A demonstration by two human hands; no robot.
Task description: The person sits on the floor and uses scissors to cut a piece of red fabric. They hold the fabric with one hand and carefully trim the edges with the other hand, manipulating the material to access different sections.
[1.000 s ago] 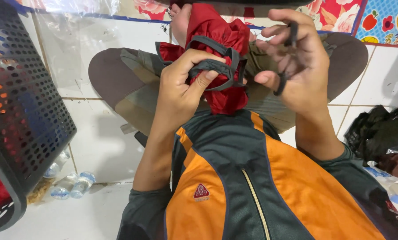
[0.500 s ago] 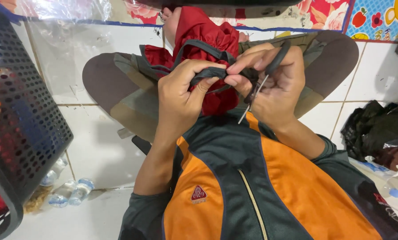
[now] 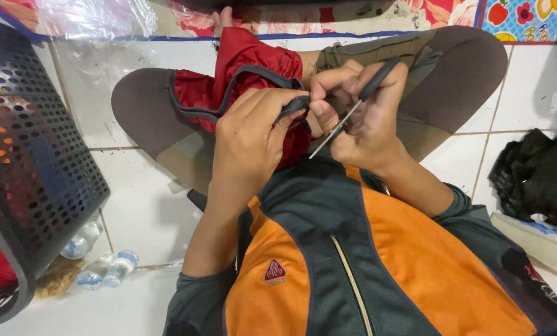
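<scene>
So the left hand [image 3: 250, 140] is in the middle of the frame, fingers curled tight around the dark strap [image 3: 228, 93] of a red cloth [image 3: 241, 62]. That grip is fully closed, pinching the strap end right where it meets the other hand. The strap loops from there up and left over the cloth, which sits bunched on the person's lap, top centre of the frame.

The right hand [image 3: 365, 118] is just right of centre, touching the left one at the fingertips. It's wrapped around small scissors [image 3: 347, 118] with black handles, thumb and fingers through or around the loops, can't quite tell which. The blades [image 3: 334, 132] point down-left toward the strap end and look nearly shut, though it's too small to say if they're actually on the fabric.

Person is sitting cross-legged on a white tile floor [image 3: 141, 211], wearing an orange and dark green jacket [image 3: 353, 261] that fills the bottom of the frame.

Other stuff around: a black perforated basket [image 3: 36, 180] on the left edge, a couple of small plastic bottles [image 3: 104, 267] lying on the floor beside it, and a black crumpled bag [image 3: 533, 174] at the right edge. A floral mat [image 3: 452, 12] runs along the top.
</scene>
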